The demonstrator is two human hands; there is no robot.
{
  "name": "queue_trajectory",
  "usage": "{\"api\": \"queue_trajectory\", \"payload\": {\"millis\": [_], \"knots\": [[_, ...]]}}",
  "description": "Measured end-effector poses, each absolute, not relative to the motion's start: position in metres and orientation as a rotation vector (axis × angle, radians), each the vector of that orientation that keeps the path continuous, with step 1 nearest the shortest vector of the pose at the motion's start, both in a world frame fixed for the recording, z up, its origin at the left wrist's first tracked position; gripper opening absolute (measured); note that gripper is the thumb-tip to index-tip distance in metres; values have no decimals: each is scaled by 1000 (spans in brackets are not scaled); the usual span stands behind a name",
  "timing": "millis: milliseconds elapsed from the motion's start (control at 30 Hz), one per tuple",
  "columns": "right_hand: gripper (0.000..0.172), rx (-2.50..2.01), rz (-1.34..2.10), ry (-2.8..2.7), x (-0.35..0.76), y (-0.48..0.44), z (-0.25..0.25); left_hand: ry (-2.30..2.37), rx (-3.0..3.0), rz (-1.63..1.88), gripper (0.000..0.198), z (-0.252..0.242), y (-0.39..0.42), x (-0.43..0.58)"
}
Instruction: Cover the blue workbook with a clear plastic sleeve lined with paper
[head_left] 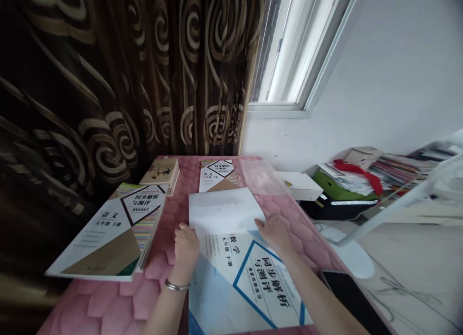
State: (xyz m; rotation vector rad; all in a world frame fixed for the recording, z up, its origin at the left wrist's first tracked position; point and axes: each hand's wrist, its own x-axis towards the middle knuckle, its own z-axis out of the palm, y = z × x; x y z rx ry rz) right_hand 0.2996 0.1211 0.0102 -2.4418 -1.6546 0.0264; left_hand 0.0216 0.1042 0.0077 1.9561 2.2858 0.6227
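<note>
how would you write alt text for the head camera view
The left hand and right hand are at opposite sides of a blue-and-white grade-five mathematics workbook, a white sheet covering its top. A grade-five Chinese workbook lies to the left on a pink padded table cover; a dark device lies at right.

Blue-white book (pixel 246 277), pink hexagon-patterned cloth (pixel 112 301)

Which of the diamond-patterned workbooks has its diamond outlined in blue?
The front workbook, with the left hand and right hand at its sides. The left workbook and the far workbook have dark-outlined diamonds and brown panels instead.
</note>
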Motion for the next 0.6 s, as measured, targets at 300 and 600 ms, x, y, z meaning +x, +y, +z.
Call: {"api": "queue_trajectory", "payload": {"millis": [300, 600], "knots": [[48, -2315, 190, -1656, 316, 126, 17, 2505, 1716, 462, 45, 22, 111, 30], [47, -2284, 221, -1429, 303, 122, 19, 2211, 1614, 732, 36, 36, 109, 32]]}}
